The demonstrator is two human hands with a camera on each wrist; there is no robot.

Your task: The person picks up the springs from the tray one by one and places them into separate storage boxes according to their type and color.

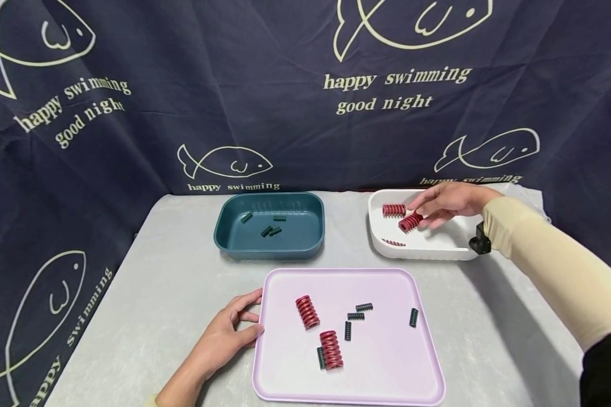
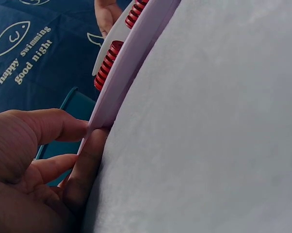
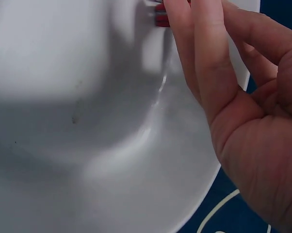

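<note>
My left hand [image 1: 226, 334] pinches the left rim of the lilac tray [image 1: 382, 379]; in the left wrist view, thumb and fingers [image 2: 90, 155] meet at that rim. Two large red springs [image 1: 307, 312] lie on the tray, one of them [image 1: 331, 350] against a small dark green spring [image 1: 321, 358]. Several other dark green springs [image 1: 356, 316] are spread to the right. Inside the white bin [image 1: 427, 254], my right hand [image 1: 450, 202] holds a tilted red spring [image 1: 410, 223] at its fingertips. In the right wrist view the fingers hide most of that spring [image 3: 161, 16].
A teal bin [image 1: 270, 254] at the back left contains several small dark green springs [image 1: 279, 218]. Another red spring [image 1: 394, 210] lies in the white bin, and part of one more [image 1: 394, 242] shows behind its front wall. A dark blue printed curtain [image 1: 295, 124] hangs behind the table.
</note>
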